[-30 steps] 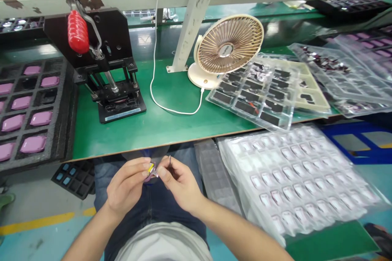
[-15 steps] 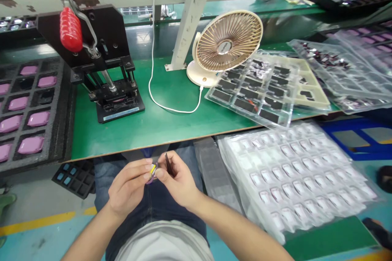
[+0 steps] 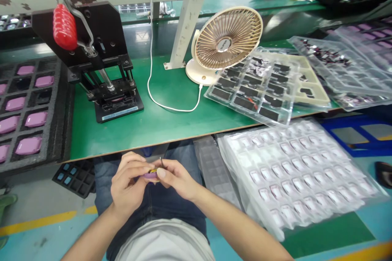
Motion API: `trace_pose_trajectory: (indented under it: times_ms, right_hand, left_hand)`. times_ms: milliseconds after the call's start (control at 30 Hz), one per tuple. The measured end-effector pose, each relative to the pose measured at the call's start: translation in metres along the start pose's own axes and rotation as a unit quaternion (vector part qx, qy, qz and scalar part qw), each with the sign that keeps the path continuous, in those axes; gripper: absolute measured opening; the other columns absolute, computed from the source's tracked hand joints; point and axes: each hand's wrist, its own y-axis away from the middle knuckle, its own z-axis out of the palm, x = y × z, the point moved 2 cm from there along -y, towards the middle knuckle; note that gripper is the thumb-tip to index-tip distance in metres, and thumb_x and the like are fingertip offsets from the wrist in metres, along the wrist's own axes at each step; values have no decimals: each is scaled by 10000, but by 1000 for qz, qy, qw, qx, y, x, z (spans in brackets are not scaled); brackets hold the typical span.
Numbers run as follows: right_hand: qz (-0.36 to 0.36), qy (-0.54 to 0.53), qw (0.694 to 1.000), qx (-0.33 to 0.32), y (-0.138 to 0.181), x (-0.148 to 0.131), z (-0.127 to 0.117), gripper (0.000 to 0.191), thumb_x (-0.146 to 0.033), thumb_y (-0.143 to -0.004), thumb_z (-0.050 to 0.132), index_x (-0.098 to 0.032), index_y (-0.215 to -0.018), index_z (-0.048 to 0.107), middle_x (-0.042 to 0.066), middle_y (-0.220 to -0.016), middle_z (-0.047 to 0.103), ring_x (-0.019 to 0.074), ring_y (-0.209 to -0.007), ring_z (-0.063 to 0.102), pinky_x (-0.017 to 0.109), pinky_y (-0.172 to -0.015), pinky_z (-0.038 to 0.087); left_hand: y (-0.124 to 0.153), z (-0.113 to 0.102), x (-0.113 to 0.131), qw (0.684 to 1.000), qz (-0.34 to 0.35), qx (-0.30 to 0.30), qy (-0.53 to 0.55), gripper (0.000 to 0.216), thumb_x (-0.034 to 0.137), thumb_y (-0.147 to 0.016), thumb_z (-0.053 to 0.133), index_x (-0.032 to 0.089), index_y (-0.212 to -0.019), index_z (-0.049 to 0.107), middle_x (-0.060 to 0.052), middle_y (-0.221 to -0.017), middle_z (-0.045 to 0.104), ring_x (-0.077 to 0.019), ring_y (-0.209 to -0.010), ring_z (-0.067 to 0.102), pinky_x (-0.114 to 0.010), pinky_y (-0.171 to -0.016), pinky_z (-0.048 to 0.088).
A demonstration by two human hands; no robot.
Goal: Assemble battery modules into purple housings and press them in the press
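Note:
Over my lap, just off the bench's front edge, my left hand (image 3: 130, 181) grips a small purple casing (image 3: 151, 175) between thumb and fingers. Something yellow shows along the casing's upper side. My right hand (image 3: 174, 177) is closed with its thumb against the casing's right end. A thin dark tool, which looks like tweezers (image 3: 161, 163), sticks up from between the right fingers; most of it is hidden in the hand. What its tip touches I cannot make out.
On the green bench (image 3: 171, 124) stand a black hand press (image 3: 118, 104) with a red handle and a cream fan (image 3: 228, 43). A foam tray (image 3: 58, 130) of purple cases lies left. Clear trays (image 3: 290, 108) of black pieces lie right, above bagged trays (image 3: 301, 179).
The casing has been tipped flatter between my hands. My right hand has turned so the dark tool shows less, and my left fingers have lifted slightly over the casing.

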Motion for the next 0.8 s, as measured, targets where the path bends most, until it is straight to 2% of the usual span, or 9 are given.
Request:
trace_pose_trajectory:
  times_ms: [133,200,333,400,433,500,567,600,800]
  right_hand:
    - [-31,22,999,8,-2,-1,1,528,-661,-981,697,-136,-944,740,0,-767,590,83,-634,434,230,-577,335]
    - [-26,16,999,24,-5,2,0,532,-661,-954,736,-130,-920,738,-14,-720,565,80,-623,432,221,-568,334]
    - [39,-132,990,35,-11,7,-3,577,-695,-949,727,-121,-968,785,-77,-586,475,30,-439,250,191,-419,213]
    - [54,-219,973,58,-13,5,-6,578,-690,-965,713,-129,-1067,814,-42,-650,591,27,-413,342,175,-398,289]
    - [50,-246,965,70,-13,2,-8,567,-675,-966,724,-139,-1126,819,6,-758,689,49,-471,496,181,-446,410]
    - [26,-269,959,84,-11,-5,-10,540,-635,-958,761,-158,-1203,816,107,-1079,795,170,-851,768,291,-746,633]
    - [5,-277,957,81,-9,-11,-12,514,-604,-969,767,-167,-1237,810,144,-1303,769,273,-1218,744,441,-1065,600]
    - [-1,-279,957,78,-7,-13,-13,497,-591,-982,757,-170,-1242,809,145,-1345,758,291,-1295,712,481,-1139,557]
    - [-10,-276,959,62,-2,-18,-11,498,-622,-1019,688,-186,-1229,806,135,-1382,739,305,-1347,679,530,-1161,536]
  left_hand:
    - [2,7,0,999,-28,12,38,248,105,-885,852,256,-1074,798,-35,-929,837,-244,-861,748,-496,-863,594]
    - [2,10,0,997,-50,21,53,258,91,-864,867,261,-1050,807,-28,-917,834,-236,-867,748,-487,-889,591]
    - [-2,9,-8,977,-158,58,135,268,70,-842,880,247,-1030,809,-27,-934,828,-211,-930,754,-397,-885,610]
    - [-3,3,-12,957,-208,97,178,273,77,-826,900,240,-1022,802,-19,-952,825,-194,-943,768,-348,-870,624]
    - [-4,0,-14,949,-222,113,192,272,86,-816,912,236,-1013,800,-16,-955,824,-188,-940,774,-332,-867,628]
    - [-4,-7,-15,941,-236,127,205,263,103,-797,933,220,-990,799,-22,-950,825,-185,-932,781,-320,-871,635]
    - [-4,-12,-14,939,-241,127,208,251,119,-790,943,206,-975,798,-30,-936,822,-187,-926,781,-324,-874,641]
    - [-3,-14,-13,939,-242,128,209,250,125,-789,945,204,-974,797,-31,-930,820,-189,-924,780,-329,-873,645]
    - [-4,-22,-11,940,-235,149,199,263,158,-774,965,209,-966,792,-23,-904,815,-191,-892,775,-349,-840,653]
